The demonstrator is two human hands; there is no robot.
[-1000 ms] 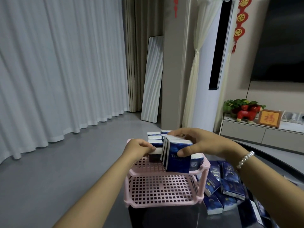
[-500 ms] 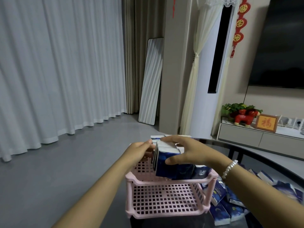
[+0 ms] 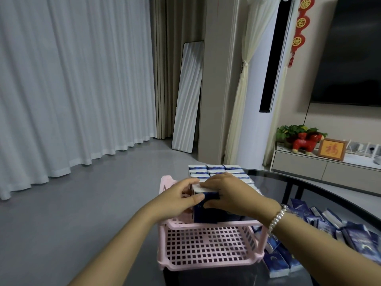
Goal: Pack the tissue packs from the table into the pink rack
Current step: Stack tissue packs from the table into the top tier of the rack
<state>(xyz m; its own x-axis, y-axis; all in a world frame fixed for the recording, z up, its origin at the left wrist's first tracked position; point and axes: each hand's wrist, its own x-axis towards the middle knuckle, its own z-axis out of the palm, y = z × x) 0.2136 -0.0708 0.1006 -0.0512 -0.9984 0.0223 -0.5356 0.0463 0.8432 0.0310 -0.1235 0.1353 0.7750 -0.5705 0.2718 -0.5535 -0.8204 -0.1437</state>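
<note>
Head view looks down on a dark glass table (image 3: 299, 182) carrying a two-tier pink rack (image 3: 206, 248), its top tier filled with rows of upright tissue packs (image 3: 216, 172); loose packs (image 3: 329, 226) lie heaped to its right. Both the left hand (image 3: 177, 201) and right hand (image 3: 235, 195) grip the nearest blue pack (image 3: 208, 211), which stands on the top tier.
</note>
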